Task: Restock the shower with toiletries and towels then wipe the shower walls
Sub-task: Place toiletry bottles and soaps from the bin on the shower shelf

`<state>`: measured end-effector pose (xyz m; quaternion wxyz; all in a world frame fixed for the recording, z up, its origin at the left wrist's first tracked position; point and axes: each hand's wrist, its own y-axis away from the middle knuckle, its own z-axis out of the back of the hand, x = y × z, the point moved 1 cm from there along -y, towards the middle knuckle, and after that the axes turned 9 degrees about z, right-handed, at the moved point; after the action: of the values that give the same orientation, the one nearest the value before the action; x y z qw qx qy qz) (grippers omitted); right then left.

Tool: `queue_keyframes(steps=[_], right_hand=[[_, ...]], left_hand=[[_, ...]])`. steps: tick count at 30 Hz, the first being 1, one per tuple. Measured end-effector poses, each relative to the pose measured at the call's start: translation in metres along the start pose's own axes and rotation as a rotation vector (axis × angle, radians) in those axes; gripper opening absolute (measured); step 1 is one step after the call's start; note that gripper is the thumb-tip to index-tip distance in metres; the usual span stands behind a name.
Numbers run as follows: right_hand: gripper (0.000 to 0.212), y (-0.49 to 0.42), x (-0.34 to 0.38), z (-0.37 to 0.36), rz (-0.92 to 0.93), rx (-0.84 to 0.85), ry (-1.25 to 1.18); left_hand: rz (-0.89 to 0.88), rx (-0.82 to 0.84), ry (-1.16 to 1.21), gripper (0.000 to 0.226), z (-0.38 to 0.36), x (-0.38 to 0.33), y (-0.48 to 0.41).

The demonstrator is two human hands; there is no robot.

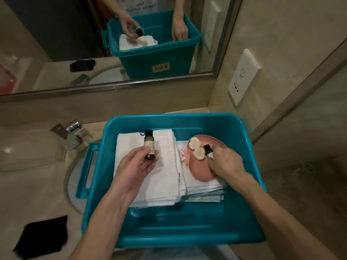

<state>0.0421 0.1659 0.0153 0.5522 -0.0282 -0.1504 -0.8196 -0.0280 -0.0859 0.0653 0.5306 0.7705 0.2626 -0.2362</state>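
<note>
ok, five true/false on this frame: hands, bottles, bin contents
1. The left hand holds a small bottle above the white towels. True.
2. The right hand is empty. False: it grips a second bottle, black-capped, at the pink dish.
3. Two round soaps lie on the pink dish. True.
4. The teal bin stands on the floor. False: it sits on the vanity counter, beside the faucet.
5. The black cloth is inside the bin. False: it lies on the counter, left of the bin.
</note>
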Motion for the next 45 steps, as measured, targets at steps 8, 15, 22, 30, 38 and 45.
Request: queue_keyframes(steps=[8, 15, 22, 30, 38, 45], right_hand=[[0.025, 0.012, 0.01, 0.007, -0.033, 0.035, 0.077], [0.03, 0.03, 0.018, 0.012, -0.129, -0.079, -0.275], [0.02, 0.059, 0.057, 0.012, -0.206, -0.265, -1.097], [0.025, 0.102, 0.074, 0.005, -0.359, -0.405, -1.53], [0.026, 0.166, 0.054, 0.026, -0.356, -0.568, -1.676], [0.026, 0.243, 0.02, 0.021, -0.353, -0.632, -1.648]], left_hand=[[0.21, 0.061, 0.232, 0.03, 0.007, 0.021, -0.002], [0.299, 0.066, 0.346, 0.028, 0.013, 0.022, -0.005], [0.325, 0.171, 0.388, 0.018, 0.004, 0.023, -0.002], [0.179, 0.391, 0.091, 0.018, -0.005, 0.022, 0.02], [0.095, 0.496, -0.157, 0.031, -0.026, 0.039, 0.058], [-0.027, 0.547, -0.329, 0.022, -0.052, 0.089, 0.116]])
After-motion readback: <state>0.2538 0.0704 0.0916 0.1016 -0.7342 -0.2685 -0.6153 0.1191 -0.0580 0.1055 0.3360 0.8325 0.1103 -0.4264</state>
